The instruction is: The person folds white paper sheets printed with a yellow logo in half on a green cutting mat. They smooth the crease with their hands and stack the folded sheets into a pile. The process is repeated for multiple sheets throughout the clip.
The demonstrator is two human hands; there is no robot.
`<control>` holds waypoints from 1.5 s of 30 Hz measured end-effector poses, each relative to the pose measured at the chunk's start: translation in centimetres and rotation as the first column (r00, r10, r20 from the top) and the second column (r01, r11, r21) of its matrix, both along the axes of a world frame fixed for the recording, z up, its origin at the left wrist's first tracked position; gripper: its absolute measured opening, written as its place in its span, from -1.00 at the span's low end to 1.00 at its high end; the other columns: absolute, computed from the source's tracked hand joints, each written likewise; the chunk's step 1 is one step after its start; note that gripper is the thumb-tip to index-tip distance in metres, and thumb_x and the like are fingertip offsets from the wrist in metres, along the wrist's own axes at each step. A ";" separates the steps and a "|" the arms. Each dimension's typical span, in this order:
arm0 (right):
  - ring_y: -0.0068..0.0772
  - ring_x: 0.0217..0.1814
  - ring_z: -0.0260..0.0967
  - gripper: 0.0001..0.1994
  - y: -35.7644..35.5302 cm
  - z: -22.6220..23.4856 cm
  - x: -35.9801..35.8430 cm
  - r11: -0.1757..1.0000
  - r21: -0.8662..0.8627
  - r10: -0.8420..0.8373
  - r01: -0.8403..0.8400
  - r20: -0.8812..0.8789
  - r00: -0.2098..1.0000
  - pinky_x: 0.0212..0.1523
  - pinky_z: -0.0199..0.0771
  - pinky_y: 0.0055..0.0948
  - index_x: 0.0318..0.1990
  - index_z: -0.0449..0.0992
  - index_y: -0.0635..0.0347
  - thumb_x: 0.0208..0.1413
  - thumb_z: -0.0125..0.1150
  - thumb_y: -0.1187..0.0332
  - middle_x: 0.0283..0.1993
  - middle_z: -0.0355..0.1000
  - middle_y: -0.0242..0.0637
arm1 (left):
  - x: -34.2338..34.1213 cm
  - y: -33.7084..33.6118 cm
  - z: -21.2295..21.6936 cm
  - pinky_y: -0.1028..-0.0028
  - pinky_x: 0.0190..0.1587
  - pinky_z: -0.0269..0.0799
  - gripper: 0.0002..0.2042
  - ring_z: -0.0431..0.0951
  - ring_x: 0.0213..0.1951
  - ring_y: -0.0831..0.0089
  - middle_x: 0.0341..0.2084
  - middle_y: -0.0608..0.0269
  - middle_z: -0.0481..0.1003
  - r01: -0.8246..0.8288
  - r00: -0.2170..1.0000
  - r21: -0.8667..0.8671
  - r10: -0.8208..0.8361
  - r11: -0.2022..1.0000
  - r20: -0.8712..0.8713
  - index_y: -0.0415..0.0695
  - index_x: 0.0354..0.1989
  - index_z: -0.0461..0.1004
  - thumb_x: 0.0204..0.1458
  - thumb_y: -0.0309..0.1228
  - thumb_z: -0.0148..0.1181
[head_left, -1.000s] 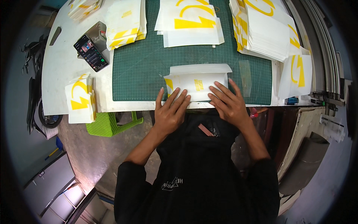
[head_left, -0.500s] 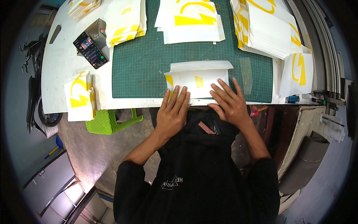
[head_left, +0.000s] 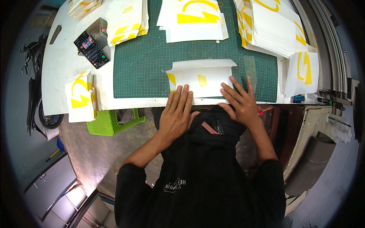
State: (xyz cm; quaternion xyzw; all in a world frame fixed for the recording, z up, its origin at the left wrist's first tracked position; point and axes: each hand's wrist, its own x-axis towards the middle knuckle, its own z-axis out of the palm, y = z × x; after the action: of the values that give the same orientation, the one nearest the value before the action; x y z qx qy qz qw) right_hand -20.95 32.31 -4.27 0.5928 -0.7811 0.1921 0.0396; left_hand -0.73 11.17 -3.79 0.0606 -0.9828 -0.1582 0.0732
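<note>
Left hand [head_left: 176, 114] lies flat, palm down, fingers straight and close together, tips on the lower left edge of the folded white sheet [head_left: 201, 78]. Right hand [head_left: 240, 100] lies flat, fingers spread wide, pressing the sheet's lower right corner. Neither hand grips anything. The sheet, with yellow markings, rests on the green cutting mat [head_left: 148, 64] near the surface's front edge. Stacks of white sheets [head_left: 194, 17] with yellow shapes line the mat's far side, cut off by the frame. A phone [head_left: 91, 49] lies left of the mat.
</note>
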 end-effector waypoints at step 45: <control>0.04 0.69 -0.06 -0.21 -8.8 0.9 1.8 0.984 0.139 -0.127 0.112 0.110 0.986 0.61 -0.27 0.30 0.42 0.31 0.43 0.37 0.00 -0.18 0.59 0.12 0.05 | -1.5 1.9 1.6 -0.23 0.50 0.00 -0.41 0.01 0.49 -0.46 0.57 0.11 0.08 -0.019 0.991 -0.027 0.022 0.999 0.135 0.01 0.42 0.40 0.28 -0.02 0.17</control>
State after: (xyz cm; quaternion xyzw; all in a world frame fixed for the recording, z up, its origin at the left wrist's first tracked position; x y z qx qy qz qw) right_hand -19.11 23.51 -3.34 0.5337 -0.8273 0.1718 -0.0347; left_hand -2.25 13.10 -2.23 0.0804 -0.9868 -0.1401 0.0088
